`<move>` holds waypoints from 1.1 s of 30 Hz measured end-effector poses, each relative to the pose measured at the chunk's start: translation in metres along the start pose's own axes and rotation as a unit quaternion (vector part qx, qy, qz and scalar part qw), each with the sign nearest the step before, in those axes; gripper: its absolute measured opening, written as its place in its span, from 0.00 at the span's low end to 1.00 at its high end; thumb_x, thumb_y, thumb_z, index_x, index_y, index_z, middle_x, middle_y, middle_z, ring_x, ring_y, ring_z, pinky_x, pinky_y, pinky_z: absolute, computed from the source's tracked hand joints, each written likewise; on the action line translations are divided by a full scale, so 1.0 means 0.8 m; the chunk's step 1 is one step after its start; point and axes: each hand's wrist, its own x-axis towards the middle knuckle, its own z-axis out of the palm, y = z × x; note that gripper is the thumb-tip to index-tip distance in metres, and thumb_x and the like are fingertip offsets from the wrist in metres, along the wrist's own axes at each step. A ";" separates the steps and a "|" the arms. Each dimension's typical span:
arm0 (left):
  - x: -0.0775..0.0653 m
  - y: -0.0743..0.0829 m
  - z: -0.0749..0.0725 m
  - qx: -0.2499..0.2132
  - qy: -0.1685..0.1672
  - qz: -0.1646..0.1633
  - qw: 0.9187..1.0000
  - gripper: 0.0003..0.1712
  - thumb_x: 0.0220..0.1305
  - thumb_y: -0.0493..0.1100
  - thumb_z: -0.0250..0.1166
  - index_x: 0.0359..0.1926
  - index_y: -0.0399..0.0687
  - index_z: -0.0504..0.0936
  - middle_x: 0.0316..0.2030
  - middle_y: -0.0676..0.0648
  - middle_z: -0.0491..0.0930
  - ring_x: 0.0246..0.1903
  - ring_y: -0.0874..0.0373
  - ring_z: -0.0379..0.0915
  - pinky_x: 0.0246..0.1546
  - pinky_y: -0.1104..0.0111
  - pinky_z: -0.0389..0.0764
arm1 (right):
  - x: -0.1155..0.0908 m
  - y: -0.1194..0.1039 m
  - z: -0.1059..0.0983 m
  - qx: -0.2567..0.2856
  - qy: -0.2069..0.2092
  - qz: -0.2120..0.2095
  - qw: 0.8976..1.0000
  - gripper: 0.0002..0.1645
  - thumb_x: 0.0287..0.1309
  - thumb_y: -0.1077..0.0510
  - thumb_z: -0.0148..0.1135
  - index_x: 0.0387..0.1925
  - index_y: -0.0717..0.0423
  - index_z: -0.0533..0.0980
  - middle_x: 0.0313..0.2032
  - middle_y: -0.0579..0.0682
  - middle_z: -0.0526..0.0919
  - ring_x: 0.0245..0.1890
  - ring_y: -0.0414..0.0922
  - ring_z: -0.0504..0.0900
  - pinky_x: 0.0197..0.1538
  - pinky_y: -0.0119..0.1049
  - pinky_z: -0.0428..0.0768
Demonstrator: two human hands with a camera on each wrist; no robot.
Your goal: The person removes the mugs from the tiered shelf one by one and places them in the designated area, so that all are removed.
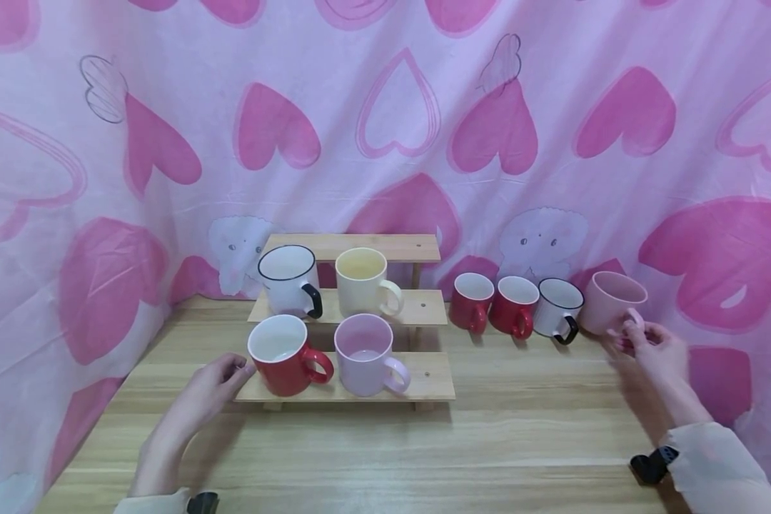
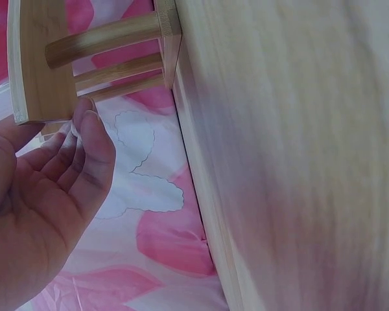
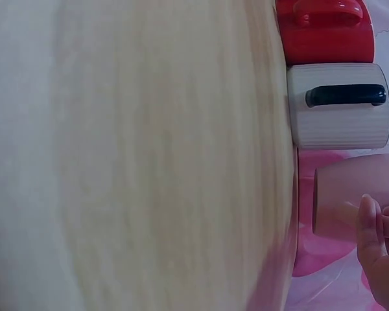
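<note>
On the right, my right hand (image 1: 658, 357) pinches the handle of a pink mug (image 1: 607, 303). In the right wrist view the base of this pink mug (image 3: 337, 201) hangs a little above the tabletop, backdrop showing beneath it. My left hand (image 1: 208, 389) is at the left end of the wooden tiered rack (image 1: 424, 371), thumb and fingers around the corner of its lowest board (image 2: 42, 65). That board bears a red mug (image 1: 283, 368) and a light pink mug (image 1: 363, 364). On the middle board stand a white mug with black rim (image 1: 285, 282) and a cream mug (image 1: 360, 285).
Between the rack and the held mug, two red mugs (image 1: 469, 310) and a white mug with black handle (image 1: 555, 310) stand in a row on the wooden table (image 1: 392, 457). Behind hangs a pink heart-patterned cloth (image 1: 334, 193). The top board (image 1: 373, 248) is at the back.
</note>
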 end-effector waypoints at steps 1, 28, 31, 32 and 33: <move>0.000 0.000 0.000 0.000 -0.001 -0.002 1.000 0.17 0.73 0.50 0.56 0.42 0.39 0.78 0.25 0.50 0.71 0.28 0.56 0.67 0.29 0.65 0.70 | 0.000 0.001 0.000 -0.003 0.002 0.003 1.000 0.10 0.68 0.60 0.58 0.30 0.46 0.79 0.24 0.40 0.83 0.22 0.35 0.84 0.29 0.25 0.79; -0.003 0.000 -0.002 0.002 -0.004 -0.008 1.000 0.18 0.73 0.50 0.56 0.44 0.38 0.77 0.26 0.49 0.71 0.30 0.55 0.68 0.31 0.63 0.71 | -0.002 0.012 -0.002 -0.162 -0.013 0.078 0.984 0.19 0.71 0.52 0.54 0.47 0.66 0.71 0.24 0.36 0.80 0.26 0.33 0.82 0.32 0.30 0.81; -0.002 -0.001 -0.002 0.005 -0.004 -0.007 1.000 0.18 0.74 0.51 0.56 0.44 0.38 0.77 0.26 0.49 0.71 0.29 0.55 0.68 0.31 0.63 0.71 | -0.001 0.010 -0.002 -0.085 -0.027 0.107 0.990 0.10 0.69 0.55 0.56 0.42 0.59 0.75 0.25 0.39 0.82 0.26 0.35 0.84 0.32 0.31 0.82; -0.002 -0.002 -0.003 0.006 -0.004 -0.006 1.000 0.19 0.74 0.51 0.56 0.44 0.37 0.77 0.26 0.49 0.71 0.29 0.55 0.68 0.31 0.62 0.71 | -0.001 0.009 -0.002 -0.055 -0.034 0.117 0.991 0.07 0.69 0.56 0.57 0.40 0.57 0.76 0.25 0.41 0.82 0.27 0.36 0.84 0.33 0.32 0.82; -0.002 -0.002 -0.003 0.006 -0.004 -0.005 1.000 0.19 0.74 0.51 0.56 0.44 0.37 0.77 0.25 0.49 0.71 0.29 0.55 0.68 0.31 0.63 0.71 | 0.000 0.007 -0.003 -0.027 -0.043 0.127 0.991 0.04 0.68 0.57 0.58 0.38 0.54 0.77 0.26 0.42 0.82 0.28 0.37 0.84 0.34 0.33 0.82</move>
